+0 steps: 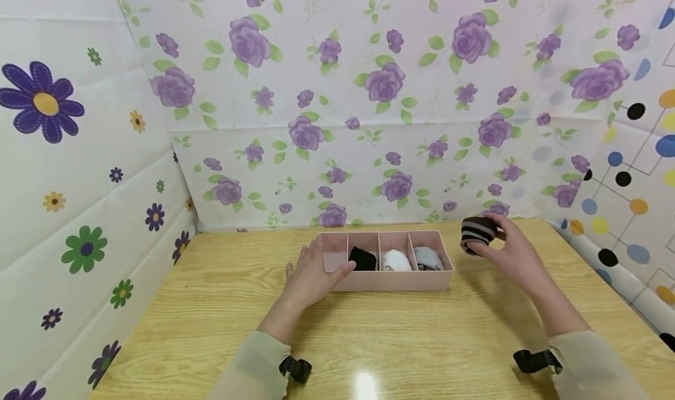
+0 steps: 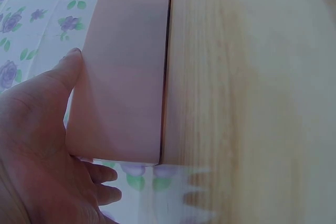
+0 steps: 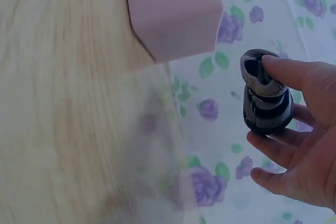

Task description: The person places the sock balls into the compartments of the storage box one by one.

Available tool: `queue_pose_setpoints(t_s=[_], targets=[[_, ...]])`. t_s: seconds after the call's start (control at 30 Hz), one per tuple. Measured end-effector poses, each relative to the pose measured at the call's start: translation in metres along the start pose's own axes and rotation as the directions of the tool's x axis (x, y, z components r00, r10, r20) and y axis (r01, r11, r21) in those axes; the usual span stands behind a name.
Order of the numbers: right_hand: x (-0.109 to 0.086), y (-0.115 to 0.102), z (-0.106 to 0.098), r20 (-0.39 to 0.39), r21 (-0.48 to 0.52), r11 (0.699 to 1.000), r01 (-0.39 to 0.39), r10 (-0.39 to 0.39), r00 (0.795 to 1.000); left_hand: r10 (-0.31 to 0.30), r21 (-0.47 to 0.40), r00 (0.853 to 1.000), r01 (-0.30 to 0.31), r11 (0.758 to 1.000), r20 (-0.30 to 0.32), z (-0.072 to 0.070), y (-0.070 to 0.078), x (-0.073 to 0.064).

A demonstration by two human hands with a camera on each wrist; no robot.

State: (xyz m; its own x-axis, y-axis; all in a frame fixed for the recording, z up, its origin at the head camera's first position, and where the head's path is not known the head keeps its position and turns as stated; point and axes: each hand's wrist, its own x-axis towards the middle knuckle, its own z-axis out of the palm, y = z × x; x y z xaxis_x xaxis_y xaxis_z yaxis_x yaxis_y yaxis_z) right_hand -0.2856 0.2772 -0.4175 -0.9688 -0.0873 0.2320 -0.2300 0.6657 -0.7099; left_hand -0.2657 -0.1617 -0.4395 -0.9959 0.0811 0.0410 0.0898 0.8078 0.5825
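A rolled-up sock (image 1: 477,233), striped black and grey, is pinched between the thumb and fingers of my right hand (image 1: 508,253), to the right of a pink divided box (image 1: 392,281). In the right wrist view, the thumb presses into the rolled opening of the sock (image 3: 268,95). My left hand (image 1: 310,274) rests at the box's left end, its thumb along the front rim and its fingers extended past the end wall. From left, the box has a bare compartment (image 1: 334,261), then a black rolled sock (image 1: 362,259), a white one (image 1: 395,260) and a grey one (image 1: 428,258).
The box stands on a wood-grain table (image 1: 232,312) near its back edge. Behind rises a sheet with purple roses (image 1: 306,133); a flowered sheet (image 1: 84,195) borders the left, a dotted one (image 1: 622,207) the right.
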Motion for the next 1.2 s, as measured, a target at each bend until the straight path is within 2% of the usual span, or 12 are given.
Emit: queue_pose_setpoints(t_s=[0.27,0.8,1.2], targets=[[0.003,-0.032,0.014,0.031,0.047,0.998,0.042,-0.044,0.999,-0.003,0.011,1.0,0.003,1.0,-0.003,0.0,-0.002,0.001],[0.017,-0.076,0.046,0.088,0.076,0.992,0.101,-0.107,0.99,-0.001,0.004,1.0,0.001,1.0,-0.001,0.0,-0.003,0.001],[0.033,-0.107,0.078,0.164,0.148,0.979,0.14,-0.164,0.973,0.005,-0.03,1.0,-0.005,1.0,0.011,-0.002,-0.005,0.002]])
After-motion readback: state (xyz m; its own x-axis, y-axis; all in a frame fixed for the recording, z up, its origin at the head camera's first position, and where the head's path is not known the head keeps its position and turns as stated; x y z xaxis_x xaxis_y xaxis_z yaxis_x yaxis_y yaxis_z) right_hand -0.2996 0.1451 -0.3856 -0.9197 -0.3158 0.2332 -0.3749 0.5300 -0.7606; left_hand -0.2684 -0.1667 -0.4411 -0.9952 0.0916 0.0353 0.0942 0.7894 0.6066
